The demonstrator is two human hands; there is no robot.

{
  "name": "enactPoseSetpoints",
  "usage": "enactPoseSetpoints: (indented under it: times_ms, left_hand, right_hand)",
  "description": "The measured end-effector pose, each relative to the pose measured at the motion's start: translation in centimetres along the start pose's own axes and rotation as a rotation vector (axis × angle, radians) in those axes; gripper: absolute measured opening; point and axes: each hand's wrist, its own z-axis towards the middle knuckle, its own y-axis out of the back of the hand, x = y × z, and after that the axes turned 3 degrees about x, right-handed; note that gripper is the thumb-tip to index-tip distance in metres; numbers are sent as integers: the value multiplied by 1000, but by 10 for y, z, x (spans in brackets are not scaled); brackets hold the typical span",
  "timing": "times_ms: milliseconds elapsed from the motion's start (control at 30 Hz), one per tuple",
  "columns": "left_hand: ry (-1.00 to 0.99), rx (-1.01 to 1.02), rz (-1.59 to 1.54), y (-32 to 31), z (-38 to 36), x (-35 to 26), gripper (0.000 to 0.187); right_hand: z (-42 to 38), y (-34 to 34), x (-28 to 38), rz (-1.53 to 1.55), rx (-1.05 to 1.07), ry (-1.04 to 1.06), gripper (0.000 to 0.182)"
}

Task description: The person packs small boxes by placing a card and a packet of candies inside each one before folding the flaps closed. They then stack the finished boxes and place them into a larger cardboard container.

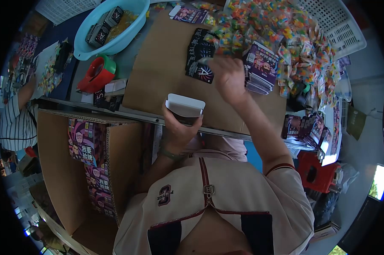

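My left hand (180, 132) is wrapped round a small open carton (186, 103), its white inside facing up and its flap raised, at the table's front edge. My right hand (230, 78) is over the cardboard sheet, fingers curled and slightly blurred. A pale, smeared bit shows at its fingertips; I cannot make out what it is. Just left of those fingertips lie overlapping black printed packets (199, 49). To the right of the hand stands a stack of purple printed cartons (262, 63). Behind it spreads a heap of clear sachets of colourful candy (260, 21).
A blue basin (82, 51) holds more black packets. Nearby is a red and green tape dispenser (99, 73). White baskets (349, 38) stand at the back. A large open cardboard box (51, 170) with purple cartons is at lower left. Another person's striped sleeve (14, 112) shows far left.
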Motion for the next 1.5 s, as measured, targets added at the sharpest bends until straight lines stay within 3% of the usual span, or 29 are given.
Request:
enactPoseSetpoints:
  times_ms: [33,100,133,167,233,367,433,567,633,733,900,967,1067,1100,1167,1200,1267,1367,1500]
  left_hand:
    - [-20,-11,42,-1,-1,2,114]
    - [-44,-22,89,1,-3,4,114]
    - [-43,-14,59,1,-3,4,114]
    - [-40,-9,29,1,-3,4,114]
    - [-35,-12,49,0,-4,5,115]
    - [-58,-15,89,1,-2,4,115]
    - [-34,-37,64,0,-1,1,107]
    - [57,-35,-11,2,4,-9,99]
    - [62,-36,-62,3,7,-11,100]
    - [35,-75,-48,5,15,-10,103]
    - [43,-74,30,9,29,-10,104]
    - [37,-88,44,8,26,-12,103]
    - [16,-111,103,6,23,-12,103]
    - [22,-112,127,6,23,-15,103]
    - [0,-120,112,2,22,-11,102]
    - [-18,-126,95,0,20,-9,101]
    - [-49,-131,109,-3,19,-6,100]
    - [-92,-120,164,-2,19,-14,100]
    - [-68,-140,133,-4,17,-11,101]
  right_hand:
    - [-11,-15,6,-2,-2,-1,19]
    - [-27,-35,21,-61,223,108,17]
    - [-27,-29,19,15,379,46,18]
    - [-20,-26,14,15,376,51,18]
    - [-3,-27,2,292,355,-221,40]
    - [26,-37,-14,115,423,-345,54]
    - [33,-41,-19,113,576,-353,60]
    - [33,-41,-15,141,526,-334,53]
    - [26,-35,-6,406,450,-371,34]
    - [-7,-28,18,671,326,-262,22]
    - [-43,-22,32,660,169,-145,32]
    - [-39,3,27,1217,135,-537,30]
    - [-17,63,23,1378,203,-443,31]
    - [-7,76,26,1379,202,-440,31]
    - [11,94,28,706,371,13,27]
    - [17,96,31,703,368,13,27]
    - [28,93,42,297,531,215,25]
    - [39,85,65,166,661,353,24]
    - [31,74,75,223,592,328,30]
